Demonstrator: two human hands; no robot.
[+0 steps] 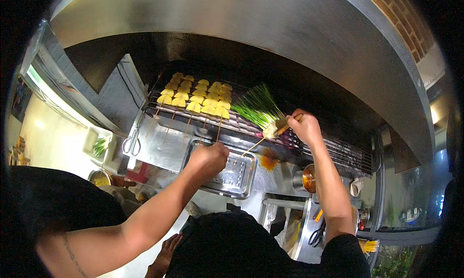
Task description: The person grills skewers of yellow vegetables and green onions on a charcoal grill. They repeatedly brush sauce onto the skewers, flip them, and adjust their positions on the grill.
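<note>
My right hand (305,126) grips the wooden handle of a brush (290,124). The brush touches the white ends of skewered scallions (257,109), fanned over the charcoal grill (335,151). Their skewer points down-left. Several skewers of yellow slices (195,104), possibly potato, lie side by side on the grill's left part. A co-worker's arm appears to come from the left; its closed hand is at the end of a slice skewer. Low in the picture, what seems to be my left hand (167,249) hangs beside dark clothing, partly out of frame; its grip is unclear.
Below the grill lies a steel tray (250,176). Red-orange sauce stains the counter beside a steel pot (309,178). Scissors (131,144) hang at the grill's left end; more black-handled scissors (317,236) lie lower right. A metal hood (232,17) curves overhead. A co-worker's dark-clothed body (61,198) stands left.
</note>
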